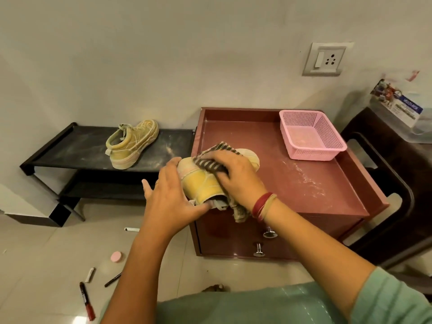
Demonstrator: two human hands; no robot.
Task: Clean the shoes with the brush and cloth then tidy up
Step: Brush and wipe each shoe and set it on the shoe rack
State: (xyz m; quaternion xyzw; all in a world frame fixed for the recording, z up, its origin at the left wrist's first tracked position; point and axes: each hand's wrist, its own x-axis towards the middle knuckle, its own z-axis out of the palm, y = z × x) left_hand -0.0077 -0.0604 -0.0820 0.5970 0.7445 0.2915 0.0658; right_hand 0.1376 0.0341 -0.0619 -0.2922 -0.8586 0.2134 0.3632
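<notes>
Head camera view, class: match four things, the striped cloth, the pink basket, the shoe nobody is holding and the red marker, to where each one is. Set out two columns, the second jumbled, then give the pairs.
Things
1. striped cloth
2. pink basket
3. loose shoe
4. red marker

Places
A. on the floor
B. on the black rack
C. at the back right of the cabinet top
D. under the right hand, against the held shoe

Pairs: 1-D, 2-C, 3-B, 4-A
</notes>
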